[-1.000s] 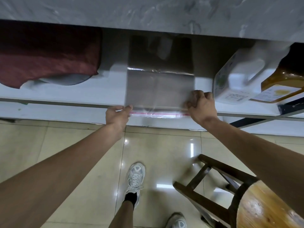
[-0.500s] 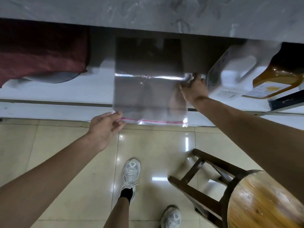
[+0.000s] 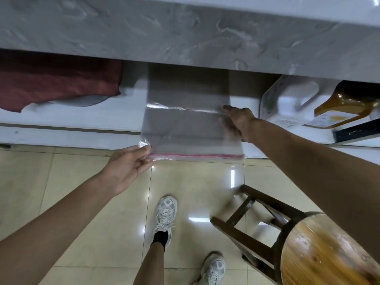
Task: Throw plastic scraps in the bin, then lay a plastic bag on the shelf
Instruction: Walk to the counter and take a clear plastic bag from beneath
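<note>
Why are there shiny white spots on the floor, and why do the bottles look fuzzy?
Head view: the glossy floor tiles mirror ceiling lights as white glare; the white jug and amber bottle on the shelf are smeared by motion blur.

No text, number or brand can be read: printed labels are seen on the white jug (image 3: 287,103) and on the amber bottle (image 3: 341,108) on the shelf (image 3: 82,116), but the print is too blurred.

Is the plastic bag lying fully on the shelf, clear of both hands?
No: the left hand pinches the plastic bag at its near corner, whose red-striped edge overhangs the shelf.
</note>
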